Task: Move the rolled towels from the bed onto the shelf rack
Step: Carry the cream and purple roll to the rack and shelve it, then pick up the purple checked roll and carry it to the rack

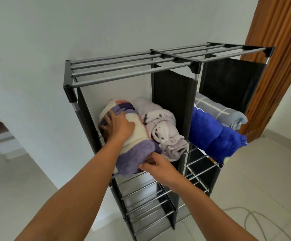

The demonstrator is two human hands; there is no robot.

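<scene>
Seating purple-cream towel (pixel 132 136) w/ both hands (pixel 118 126) gripping it; 4 towels on shelf rack (pixel 132 73), bed unseen.

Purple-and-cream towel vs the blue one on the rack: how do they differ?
The purple-and-cream towel lies in the left compartment; the blue towel lies in the right one. The purple-and-cream towel is striped in several colours, while the blue towel is one solid colour. The left hand presses on the purple-and-cream towel and the right hand grips its near end; no hands touch the blue towel. Both are rolled, on the same tier, near ends overhanging.
</scene>
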